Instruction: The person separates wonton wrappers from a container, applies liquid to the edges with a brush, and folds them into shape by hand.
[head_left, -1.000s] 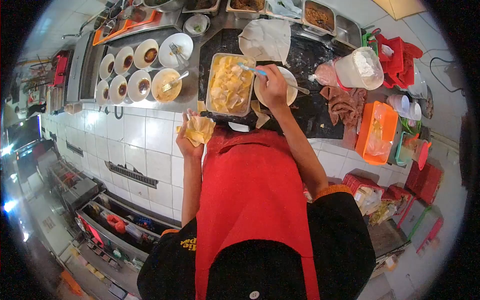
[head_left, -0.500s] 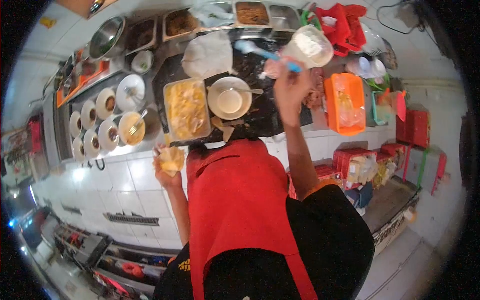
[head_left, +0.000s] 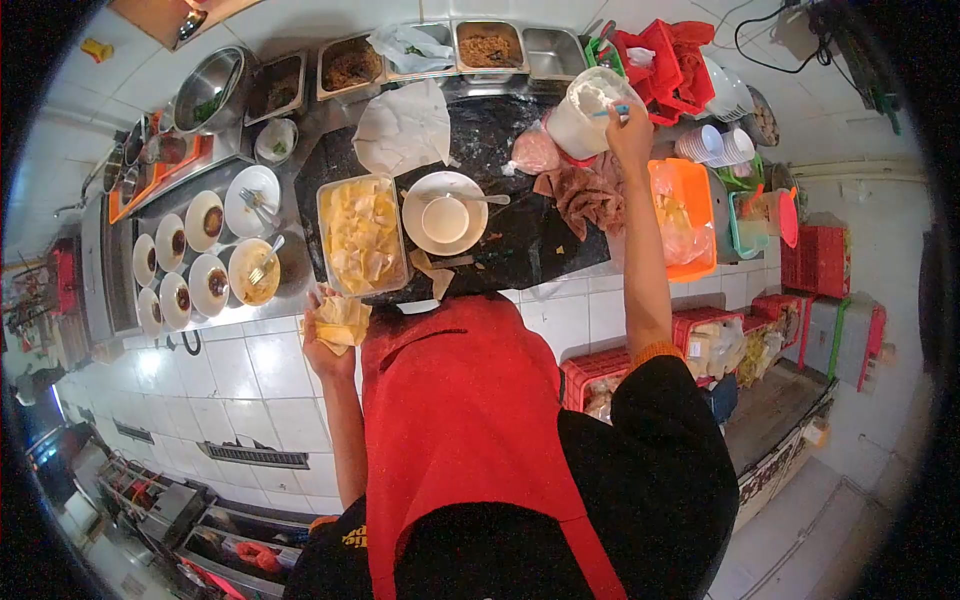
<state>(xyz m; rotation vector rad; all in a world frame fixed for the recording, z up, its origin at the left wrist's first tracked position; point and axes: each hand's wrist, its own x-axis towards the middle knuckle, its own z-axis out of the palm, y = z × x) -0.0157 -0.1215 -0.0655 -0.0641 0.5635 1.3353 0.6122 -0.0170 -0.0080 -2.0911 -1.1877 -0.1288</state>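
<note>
My left hand (head_left: 326, 345) is closed around a stack of thin yellow wrapper sheets (head_left: 345, 322), just off the table's front edge. Over a white tub (head_left: 580, 125) of white powder, my right hand (head_left: 630, 135) grips a blue-handled utensil (head_left: 614, 110); its far end is hidden in the tub. A clear container (head_left: 362, 240) full of folded yellow dumplings stands beside a white bowl (head_left: 467, 243) with a smaller bowl and a spoon in it. Left of the tub lies a bag of pink minced filling (head_left: 534, 153). A crumpled brown cloth (head_left: 585, 195) is below the tub.
Small bowls with dark sauce (head_left: 207, 285) and a plate with forks (head_left: 252, 200) stand at left. Metal trays of food (head_left: 490, 45) line the back. An orange basket (head_left: 690, 265), stacked cups (head_left: 700, 147) and red crates (head_left: 668, 70) are at right. White paper (head_left: 405, 130) lies on the black sheet.
My right hand has moved right and up, bringing the blue utensil from above the black sheet to the white tub. My left hand still holds the wrappers.
</note>
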